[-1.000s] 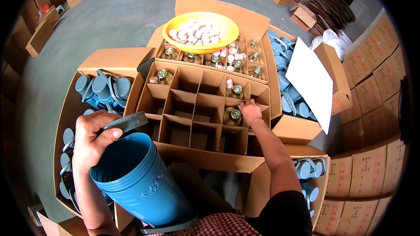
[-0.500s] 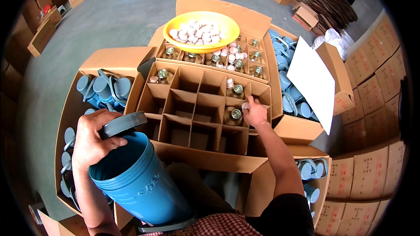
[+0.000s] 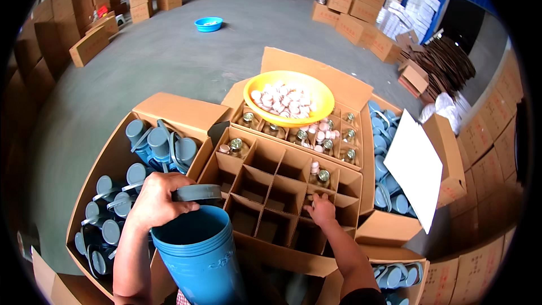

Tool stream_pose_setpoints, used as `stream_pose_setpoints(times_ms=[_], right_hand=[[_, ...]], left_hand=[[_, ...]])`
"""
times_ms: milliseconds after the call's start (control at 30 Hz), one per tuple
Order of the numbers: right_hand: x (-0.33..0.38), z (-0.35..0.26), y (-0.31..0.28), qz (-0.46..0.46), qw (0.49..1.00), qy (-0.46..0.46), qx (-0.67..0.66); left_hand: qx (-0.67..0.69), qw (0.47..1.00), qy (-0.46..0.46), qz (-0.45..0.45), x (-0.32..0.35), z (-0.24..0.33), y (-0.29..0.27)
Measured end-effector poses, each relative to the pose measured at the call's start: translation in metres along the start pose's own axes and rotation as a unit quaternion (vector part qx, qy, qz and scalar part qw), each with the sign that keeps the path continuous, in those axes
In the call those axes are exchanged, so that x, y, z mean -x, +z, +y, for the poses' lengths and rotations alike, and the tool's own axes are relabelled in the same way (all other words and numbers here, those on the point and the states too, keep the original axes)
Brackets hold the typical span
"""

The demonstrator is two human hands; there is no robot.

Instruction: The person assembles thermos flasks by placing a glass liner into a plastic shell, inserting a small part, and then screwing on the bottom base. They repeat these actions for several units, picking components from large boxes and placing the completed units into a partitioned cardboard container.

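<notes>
My left hand grips a grey round lid at the rim of an uncovered blue plastic canister, which stands near my body. My right hand reaches into a divided cardboard box, fingers bent down over a compartment. What they close on is hidden beneath the hand. Just beyond it, a clear glass bottle stands with pale caps beside it. Another glass bottle fills the far left compartment, also with caps next to it. Many of the other compartments hold nothing.
A yellow bowl of pale caps rests on a box of glass bottles behind. Boxes of lidded blue canisters flank the divided box. At right leans a white sheet. A blue basin sits on the floor; stacked cartons line the right.
The view has tilted up, so everything sits lower in the picture. My right hand has moved from beside the bottle to above its compartment, covering its neck. My left hand still holds the lid.
</notes>
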State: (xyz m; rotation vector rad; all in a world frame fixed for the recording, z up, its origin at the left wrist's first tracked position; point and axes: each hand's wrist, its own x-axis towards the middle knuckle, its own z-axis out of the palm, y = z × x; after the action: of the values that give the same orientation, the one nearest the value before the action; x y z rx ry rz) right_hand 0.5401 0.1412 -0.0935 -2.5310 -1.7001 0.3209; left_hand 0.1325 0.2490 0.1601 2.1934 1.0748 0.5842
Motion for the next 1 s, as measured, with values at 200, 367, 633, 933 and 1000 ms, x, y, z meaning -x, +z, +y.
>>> stream_pose_setpoints(times_ms=[200,367,633,933,1000], right_hand=[[0.003,0.003,0.007,0.006,0.999,0.032,-0.002],[0.012,-0.001,-0.025,0.028,0.999,0.034,-0.007],[0.046,-0.106,-0.223,0.264,0.932,-0.152,-0.196],[0.081,-0.259,-0.286,0.254,0.736,-0.606,-0.166],[0.082,-0.269,-0.272,0.205,0.705,-0.66,-0.159]], left_hand=[[0.165,0.967,-0.08,0.177,0.004,-0.018,0.003],[0.564,0.751,-0.118,0.323,-0.001,-0.066,0.018],[0.771,0.53,-0.35,0.044,0.006,-0.069,0.103],[0.849,0.525,-0.01,0.054,-0.015,-0.062,0.123],[0.864,0.493,-0.008,0.102,-0.03,-0.062,0.09]])
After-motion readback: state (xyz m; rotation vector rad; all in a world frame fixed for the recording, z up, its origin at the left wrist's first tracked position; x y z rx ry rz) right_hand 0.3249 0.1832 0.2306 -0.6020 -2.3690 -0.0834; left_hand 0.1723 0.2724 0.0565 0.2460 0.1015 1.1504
